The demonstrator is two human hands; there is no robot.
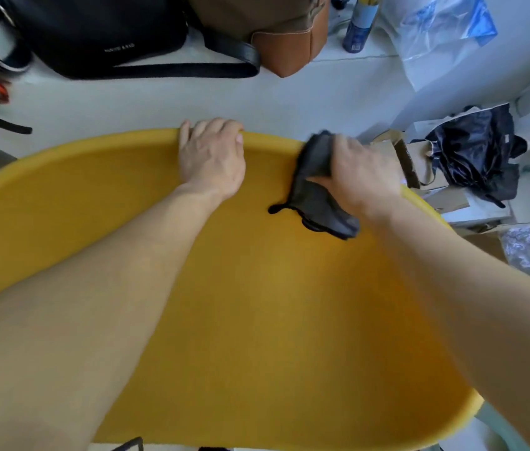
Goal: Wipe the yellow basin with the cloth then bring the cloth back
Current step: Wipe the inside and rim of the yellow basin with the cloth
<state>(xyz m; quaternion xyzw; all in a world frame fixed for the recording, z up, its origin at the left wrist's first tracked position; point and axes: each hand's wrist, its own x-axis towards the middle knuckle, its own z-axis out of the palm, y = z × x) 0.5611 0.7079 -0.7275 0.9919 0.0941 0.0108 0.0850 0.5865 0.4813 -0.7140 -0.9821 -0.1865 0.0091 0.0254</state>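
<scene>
A large yellow basin (62, 190) fills most of the view, tilted toward me on a white surface. My left hand (213, 157) grips its far rim, fingers curled over the edge. My right hand (361, 172) presses a dark grey cloth (317, 193) against the inner wall at the far right rim. The cloth hangs down the wall below my hand, a thin black loop trailing to its left.
A black bag (94, 34) and a brown leather bag (289, 37) stand behind the basin. A spray can (359, 24) and clear plastic bags (446, 34) lie at the back right. Cardboard boxes (413, 164) and a crumpled black bag (475, 154) crowd the right side.
</scene>
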